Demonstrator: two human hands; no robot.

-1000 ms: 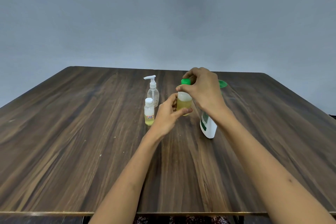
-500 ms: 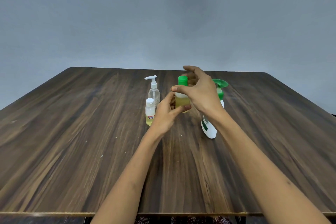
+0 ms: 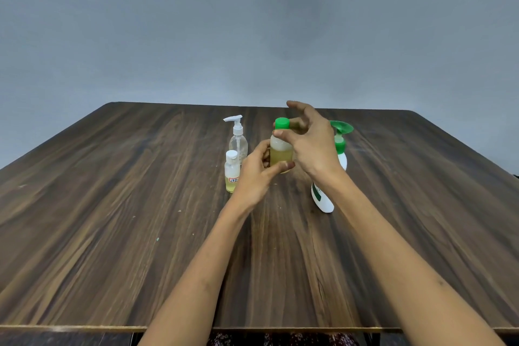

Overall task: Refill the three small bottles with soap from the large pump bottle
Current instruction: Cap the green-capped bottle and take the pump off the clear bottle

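Observation:
My left hand grips a small bottle with a green cap, half full of yellow soap and held upright just above the table. My right hand hovers at the cap with fingers loosely spread. Its thumb touches the bottle's shoulder just under the cap, and the forefinger is lifted clear. Left of them stand a small white-capped bottle holding some yellow soap and a clear bottle with a white pump. The large white pump bottle with a green pump head stands behind my right wrist, partly hidden.
Everything stands on a dark wooden table whose near edge runs along the bottom of the view. A plain grey wall lies behind the far edge.
My right hand has opened from its closed grasp over the green cap, fingers spreading and lifting. The bottle has risen slightly in my left hand.

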